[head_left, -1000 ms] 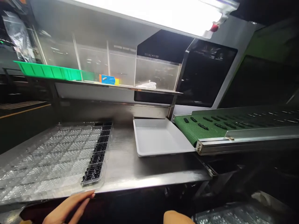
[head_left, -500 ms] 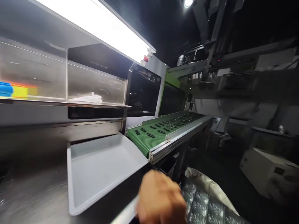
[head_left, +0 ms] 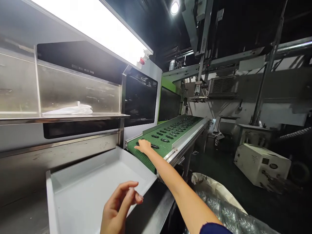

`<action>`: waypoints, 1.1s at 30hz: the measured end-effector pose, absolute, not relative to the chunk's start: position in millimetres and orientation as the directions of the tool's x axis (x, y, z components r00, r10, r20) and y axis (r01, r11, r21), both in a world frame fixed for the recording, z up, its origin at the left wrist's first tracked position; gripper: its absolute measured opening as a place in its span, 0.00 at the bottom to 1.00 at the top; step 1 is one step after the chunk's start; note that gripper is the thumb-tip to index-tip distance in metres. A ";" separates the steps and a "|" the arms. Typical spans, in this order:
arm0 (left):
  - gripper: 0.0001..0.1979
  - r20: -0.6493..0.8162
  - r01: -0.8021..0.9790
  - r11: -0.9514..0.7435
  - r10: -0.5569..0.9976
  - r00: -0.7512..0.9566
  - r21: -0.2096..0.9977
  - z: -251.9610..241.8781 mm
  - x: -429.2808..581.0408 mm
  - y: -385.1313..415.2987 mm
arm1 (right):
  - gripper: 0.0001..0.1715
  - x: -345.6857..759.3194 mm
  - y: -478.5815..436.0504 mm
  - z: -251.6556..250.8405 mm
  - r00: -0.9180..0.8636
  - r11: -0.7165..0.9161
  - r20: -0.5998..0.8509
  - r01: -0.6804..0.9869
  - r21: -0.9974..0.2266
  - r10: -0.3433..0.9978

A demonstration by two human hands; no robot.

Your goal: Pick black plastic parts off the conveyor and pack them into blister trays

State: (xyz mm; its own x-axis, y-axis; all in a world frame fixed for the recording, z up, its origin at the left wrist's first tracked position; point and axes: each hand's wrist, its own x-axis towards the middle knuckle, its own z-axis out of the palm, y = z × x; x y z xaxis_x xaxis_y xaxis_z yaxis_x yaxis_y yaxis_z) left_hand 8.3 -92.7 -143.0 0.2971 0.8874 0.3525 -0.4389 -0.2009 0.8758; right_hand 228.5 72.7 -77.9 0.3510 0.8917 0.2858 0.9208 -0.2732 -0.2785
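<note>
My right hand [head_left: 144, 146] reaches over the near end of the green conveyor belt [head_left: 143, 156]. Its fingers are bent round a small black part [head_left: 137, 143], whose end shows beside them. Just to the right lies another black part [head_left: 154, 146] on the belt. Above the front rim of a white tray [head_left: 92, 182] hangs my left hand [head_left: 122, 203], fingers loosely curled and apart, with nothing in it. Several more black parts [head_left: 165, 140] lie in rows along the belt.
A steel shelf [head_left: 107, 116] at the left holds a white folded cloth or glove [head_left: 70, 110]. The belt's metal side rail [head_left: 174, 151] runs away to the back. Below it at the right stands a large bag [head_left: 214, 185] with clear plastic packs; a beige machine [head_left: 260, 162] is beyond.
My right hand now reaches onto the belt end. My left hand is now in view over the tray's edge. The camera has turned right, and the black parts sit slightly differently in view.
</note>
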 end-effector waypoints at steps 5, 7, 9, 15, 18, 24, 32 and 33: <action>0.21 0.395 -0.537 -0.228 0.892 0.219 0.812 -129.8 3.3 -64.4 | 0.16 208.3 77.9 -65.8 0.302 -0.155 0.276 0.879 -0.450 0.912; 0.26 0.315 -0.573 -0.169 0.935 0.165 0.802 -129.1 5.3 -51.0 | 0.15 194.8 61.2 -68.8 0.191 -0.028 0.268 0.857 -0.515 0.944; 0.24 0.166 -0.607 -0.008 0.965 0.205 0.795 -129.0 10.3 -38.0 | 0.15 176.2 38.0 -79.1 0.042 0.105 0.245 0.824 -0.557 0.969; 0.11 0.067 -0.783 0.125 0.976 0.209 0.610 -130.8 16.3 -21.0 | 0.14 159.0 12.3 -92.9 -0.163 0.186 0.091 0.847 -0.498 0.983; 0.11 0.087 -0.836 0.070 0.987 0.139 0.544 -130.0 11.4 -24.4 | 0.16 190.9 48.4 -74.9 0.044 0.007 0.124 0.923 -0.384 0.991; 0.15 0.128 -0.850 0.267 0.925 0.359 0.454 -128.3 10.1 -39.8 | 0.16 254.5 100.8 -62.6 0.370 -0.352 0.202 0.928 -0.118 0.907; 0.16 0.121 -0.859 0.323 0.909 0.398 0.396 -116.3 -2.3 -54.4 | 0.17 273.2 98.6 -77.3 0.406 -0.426 0.250 0.905 0.028 0.879; 0.16 0.141 -0.870 0.273 0.924 0.356 0.409 -113.3 -8.5 -55.3 | 0.17 273.7 98.3 -77.2 0.413 -0.430 0.248 0.903 0.018 0.876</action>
